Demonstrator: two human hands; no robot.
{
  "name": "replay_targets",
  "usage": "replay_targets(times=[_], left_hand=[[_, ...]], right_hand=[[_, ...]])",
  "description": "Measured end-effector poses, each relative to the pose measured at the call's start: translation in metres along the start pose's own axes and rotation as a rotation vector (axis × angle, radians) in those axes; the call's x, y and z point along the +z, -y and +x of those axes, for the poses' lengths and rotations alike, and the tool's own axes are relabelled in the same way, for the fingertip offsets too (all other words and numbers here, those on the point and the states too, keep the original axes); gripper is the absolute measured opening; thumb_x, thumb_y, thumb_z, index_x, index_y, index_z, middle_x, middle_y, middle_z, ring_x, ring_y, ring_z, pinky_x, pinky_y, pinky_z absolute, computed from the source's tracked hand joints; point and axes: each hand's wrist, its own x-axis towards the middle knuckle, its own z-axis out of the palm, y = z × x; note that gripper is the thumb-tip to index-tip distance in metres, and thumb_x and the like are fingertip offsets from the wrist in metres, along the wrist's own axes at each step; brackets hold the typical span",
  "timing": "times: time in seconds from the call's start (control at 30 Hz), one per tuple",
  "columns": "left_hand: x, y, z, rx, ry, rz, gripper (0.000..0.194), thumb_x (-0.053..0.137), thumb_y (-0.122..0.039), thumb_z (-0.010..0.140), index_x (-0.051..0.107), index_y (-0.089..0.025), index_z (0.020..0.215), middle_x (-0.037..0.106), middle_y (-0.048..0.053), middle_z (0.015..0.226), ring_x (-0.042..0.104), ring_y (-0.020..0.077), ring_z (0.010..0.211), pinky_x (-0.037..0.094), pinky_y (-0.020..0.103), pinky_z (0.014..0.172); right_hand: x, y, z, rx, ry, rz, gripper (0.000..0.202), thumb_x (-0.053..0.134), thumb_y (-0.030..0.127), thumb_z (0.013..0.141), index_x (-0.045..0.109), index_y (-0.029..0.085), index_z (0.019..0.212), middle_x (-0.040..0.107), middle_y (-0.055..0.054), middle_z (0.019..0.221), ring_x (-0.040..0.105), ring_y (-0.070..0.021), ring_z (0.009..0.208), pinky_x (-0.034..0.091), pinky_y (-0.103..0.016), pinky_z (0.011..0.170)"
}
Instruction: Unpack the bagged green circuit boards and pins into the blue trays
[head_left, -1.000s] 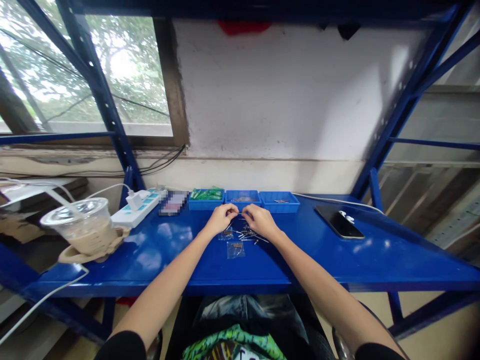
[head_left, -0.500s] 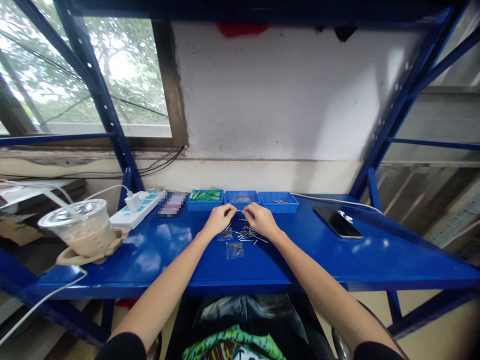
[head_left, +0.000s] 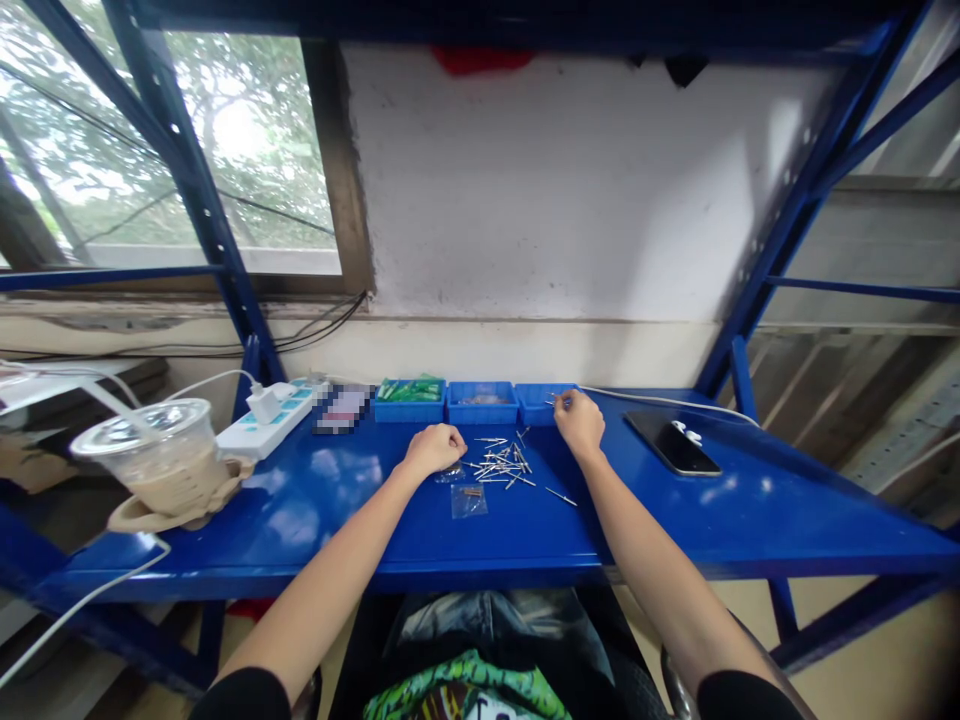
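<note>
Whitewashed wall (head_left: 555,200) and a brown-framed window (head_left: 255,150) stand beyond the glossy blue metal counter (head_left: 315,505) on my feed. Slender silver metal pins (head_left: 504,462) lie crisscrossed in a loose heap mid-counter, between the two hands, and I see one single pin (head_left: 561,496) apart from them at the near right. Left of the heap, the left hand (head_left: 435,450) is low over the counter, its fingers curled in; I cannot tell whether they grip anything. Just to the near side I have a small clear plastic bag (head_left: 469,502) with brass-coloured pieces in it.

Along the far side, three shallow blue plastic bins sit in a row: a left bin (head_left: 409,412) with green packets, a middle bin (head_left: 481,414) with small pieces, and a right bin (head_left: 531,412). At that last one's right end I see the right hand (head_left: 581,425), fingers bent together, with thin metal bits by the tips; whether they are gripped, I cannot tell. Farther right lies a black phone (head_left: 667,447) bearing white earbuds (head_left: 686,433).
</note>
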Motion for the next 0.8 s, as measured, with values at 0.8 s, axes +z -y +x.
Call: replay_targets(times=[0.8], left_hand=[[-0.001,-0.018,0.003,0.026,-0.178,-1.132,0.025,0.070,-0.030,0.062,0.058,-0.014,0.077,0.063,0.001,0.064,0.056,0.0113,0.060,0.039,0.023,0.060]], right_hand=[[0.010,0.068,-0.068,-0.782,0.192,0.190,0.015,0.048,0.031,0.087,0.060,0.022,0.090,0.061,-0.001,0.080,0.054,-0.0113,0.068,0.033,-0.021,0.059]])
